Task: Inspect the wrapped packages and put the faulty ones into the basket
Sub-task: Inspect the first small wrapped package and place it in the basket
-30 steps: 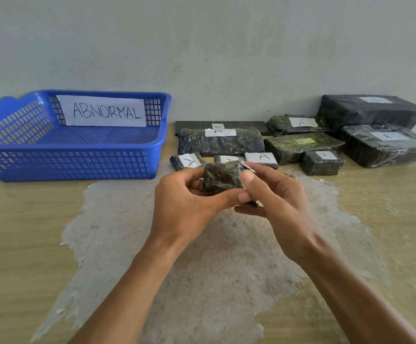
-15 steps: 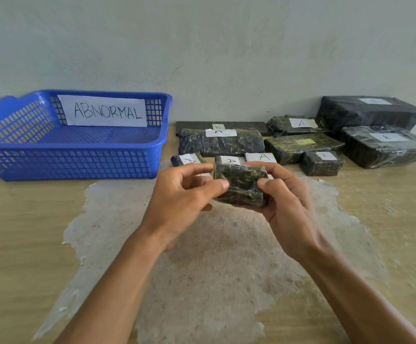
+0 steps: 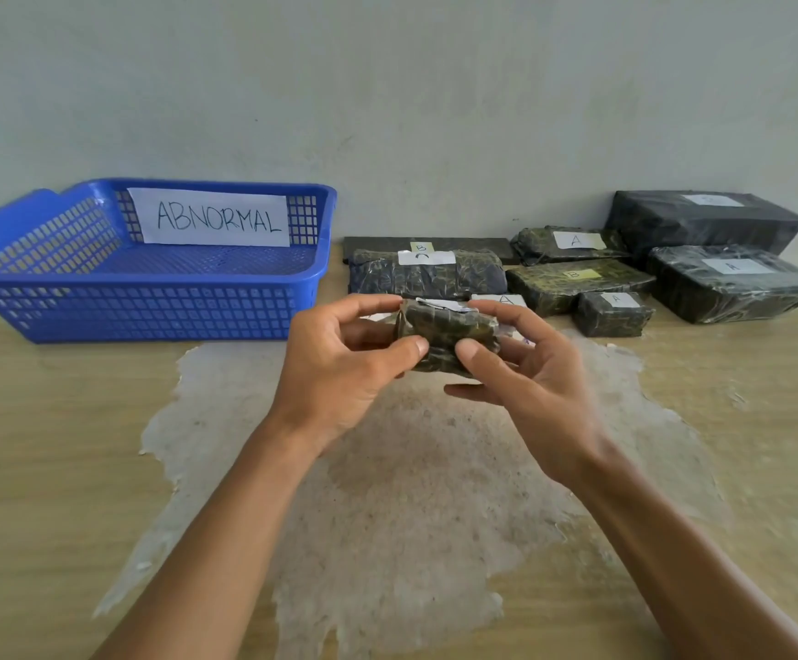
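One basket (image 3: 159,321); ten packages (image 3: 428,278) (one held (image 3: 444,335)).

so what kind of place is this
Probably a makeshift sorting bench: a worn wooden table against a plain wall, a blue basket labelled ABNORMAL, and lettered wrapped packages along the back.

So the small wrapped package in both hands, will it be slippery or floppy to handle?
Probably a bit slippery: the small package is wrapped in shiny, wrinkled film. It looks fairly firm, since it keeps a blocky shape while the left hand and right hand pinch its ends. It seems light, because fingertips alone carry it.
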